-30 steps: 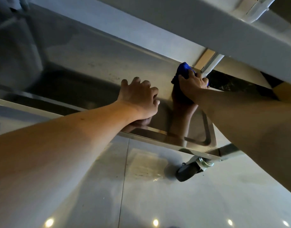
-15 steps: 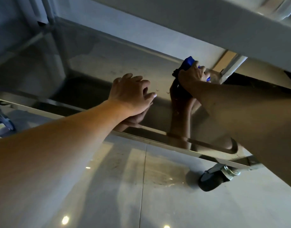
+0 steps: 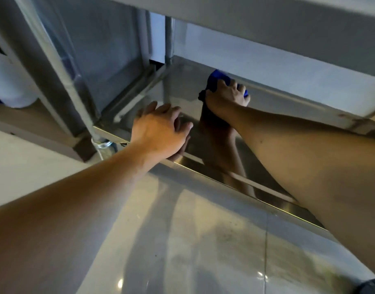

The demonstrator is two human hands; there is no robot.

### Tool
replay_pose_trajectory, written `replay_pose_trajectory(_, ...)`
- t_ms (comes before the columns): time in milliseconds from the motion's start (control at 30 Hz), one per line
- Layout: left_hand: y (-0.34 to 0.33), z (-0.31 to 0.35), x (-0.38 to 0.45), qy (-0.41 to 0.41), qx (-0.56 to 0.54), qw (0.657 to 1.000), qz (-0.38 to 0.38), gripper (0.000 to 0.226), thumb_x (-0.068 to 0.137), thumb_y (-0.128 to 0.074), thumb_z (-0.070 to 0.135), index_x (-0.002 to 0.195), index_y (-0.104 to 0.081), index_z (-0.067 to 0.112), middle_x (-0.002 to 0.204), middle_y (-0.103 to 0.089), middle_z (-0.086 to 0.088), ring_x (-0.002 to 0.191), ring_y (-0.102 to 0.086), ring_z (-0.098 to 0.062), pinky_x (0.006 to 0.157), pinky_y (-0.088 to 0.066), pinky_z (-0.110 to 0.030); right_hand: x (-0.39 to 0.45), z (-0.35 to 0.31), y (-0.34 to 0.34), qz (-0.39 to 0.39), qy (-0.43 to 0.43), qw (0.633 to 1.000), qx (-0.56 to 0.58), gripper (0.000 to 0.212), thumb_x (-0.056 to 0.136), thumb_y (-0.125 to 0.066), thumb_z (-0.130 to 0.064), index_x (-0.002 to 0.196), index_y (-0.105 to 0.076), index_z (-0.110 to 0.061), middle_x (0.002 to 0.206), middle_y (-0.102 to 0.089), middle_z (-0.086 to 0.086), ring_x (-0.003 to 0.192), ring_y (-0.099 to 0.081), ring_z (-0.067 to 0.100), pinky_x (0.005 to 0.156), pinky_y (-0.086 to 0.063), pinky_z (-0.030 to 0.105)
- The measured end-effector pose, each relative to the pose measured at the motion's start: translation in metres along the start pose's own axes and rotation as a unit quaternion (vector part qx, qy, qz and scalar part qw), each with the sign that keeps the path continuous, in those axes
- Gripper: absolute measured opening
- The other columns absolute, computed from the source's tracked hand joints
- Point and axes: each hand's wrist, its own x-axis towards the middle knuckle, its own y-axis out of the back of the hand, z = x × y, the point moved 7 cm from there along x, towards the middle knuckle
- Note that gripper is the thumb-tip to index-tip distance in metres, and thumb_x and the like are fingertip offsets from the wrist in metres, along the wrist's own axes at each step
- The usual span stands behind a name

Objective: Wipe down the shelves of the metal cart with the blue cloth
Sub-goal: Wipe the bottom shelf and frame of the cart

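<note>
Two hands work the bottom shelf [image 3: 182,85]: your right hand [image 3: 226,96] clenches the blue cloth [image 3: 215,80] against it; your left hand [image 3: 161,132] rests flat, fingers released.

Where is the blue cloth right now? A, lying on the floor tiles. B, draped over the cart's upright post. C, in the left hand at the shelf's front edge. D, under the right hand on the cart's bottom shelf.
D: the right hand presses the blue cloth onto the bottom shelf; the left hand holds no cloth.
</note>
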Motion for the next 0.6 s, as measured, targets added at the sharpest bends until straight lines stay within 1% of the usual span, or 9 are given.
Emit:
replay_pose_trajectory(67, 0.009, -0.018, -0.006, 0.016, 0.004, 1.000, 0.006, 0.055, 0.095, -0.035, 0.066, 0.136, -0.053, 0.033, 0.138, -0.059, 0.003, 0.136, -0.042, -0.030, 0.111, -0.036, -0.053, -0.004, -0.032, -0.009, -0.005, 0.017, 1.000, 0.009, 0.053, 0.095, -0.047, -0.046, 0.144, -0.043, -0.025, 0.151, -0.036, 0.011, 0.141, -0.025, 0.037, 0.115, -0.016, 0.059)
replay_pose_trajectory(133, 0.017, -0.032, -0.011, 0.027, -0.006, 0.999, 0.016, 0.054, 0.096, -0.037, 0.064, 0.137, -0.053, 0.032, 0.141, -0.058, 0.002, 0.138, -0.041, -0.031, 0.113, -0.033, -0.053, -0.011, -0.056, -0.014, -0.003, 0.026, 1.000, 0.016, 0.054, 0.094, -0.047, -0.042, 0.145, -0.041, -0.025, 0.151, -0.035, 0.012, 0.141, -0.024, 0.038, 0.114, -0.017, 0.060)
replay_pose_trajectory(233, 0.028, -0.047, -0.017, 0.039, -0.036, 0.998, 0.040, 0.052, 0.097, -0.040, 0.060, 0.137, -0.056, 0.031, 0.142, -0.058, 0.001, 0.138, -0.041, -0.030, 0.113, -0.033, -0.052, -0.026, -0.086, -0.021, -0.003, 0.064, 0.998, 0.024, 0.052, 0.092, -0.046, -0.039, 0.141, -0.043, -0.024, 0.148, -0.038, 0.013, 0.137, -0.029, 0.039, 0.110, -0.023, 0.059)
replay_pose_trajectory(367, 0.037, -0.056, -0.021, 0.068, -0.091, 0.992, 0.049, 0.053, 0.099, -0.039, 0.057, 0.140, -0.056, 0.029, 0.145, -0.056, -0.001, 0.140, -0.041, -0.028, 0.114, -0.033, -0.054, -0.052, -0.115, -0.030, 0.004, 0.146, 0.989, -0.012, 0.048, 0.094, -0.047, -0.044, 0.139, -0.046, -0.028, 0.145, -0.042, 0.012, 0.130, -0.037, 0.036, 0.103, -0.032, 0.054)
replay_pose_trajectory(433, 0.041, -0.058, -0.022, 0.076, -0.119, 0.989, 0.052, 0.049, 0.099, -0.038, 0.056, 0.137, -0.057, 0.031, 0.143, -0.057, 0.000, 0.138, -0.042, -0.027, 0.112, -0.035, -0.054, -0.066, -0.120, -0.033, 0.007, 0.194, 0.980, -0.037, 0.051, 0.096, -0.049, -0.045, 0.144, -0.041, -0.030, 0.147, -0.041, 0.011, 0.131, -0.038, 0.036, 0.103, -0.035, 0.052)
replay_pose_trajectory(500, 0.044, -0.055, -0.023, 0.078, -0.135, 0.987, 0.048, 0.048, 0.101, -0.038, 0.055, 0.140, -0.055, 0.031, 0.144, -0.056, -0.001, 0.138, -0.042, -0.027, 0.112, -0.035, -0.054, -0.077, -0.111, -0.032, 0.013, 0.227, 0.972, -0.051, 0.055, 0.097, -0.049, -0.045, 0.148, -0.037, -0.030, 0.151, -0.039, 0.009, 0.135, -0.036, 0.035, 0.106, -0.035, 0.052)
replay_pose_trajectory(600, 0.043, -0.042, -0.023, 0.066, -0.134, 0.988, 0.033, 0.049, 0.101, -0.038, 0.055, 0.141, -0.053, 0.031, 0.143, -0.057, -0.001, 0.136, -0.045, -0.027, 0.112, -0.036, -0.054, -0.088, -0.082, -0.025, 0.027, 0.246, 0.967, -0.057, 0.053, 0.099, -0.042, -0.047, 0.149, -0.036, -0.029, 0.154, -0.037, 0.006, 0.137, -0.035, 0.033, 0.109, -0.036, 0.052)
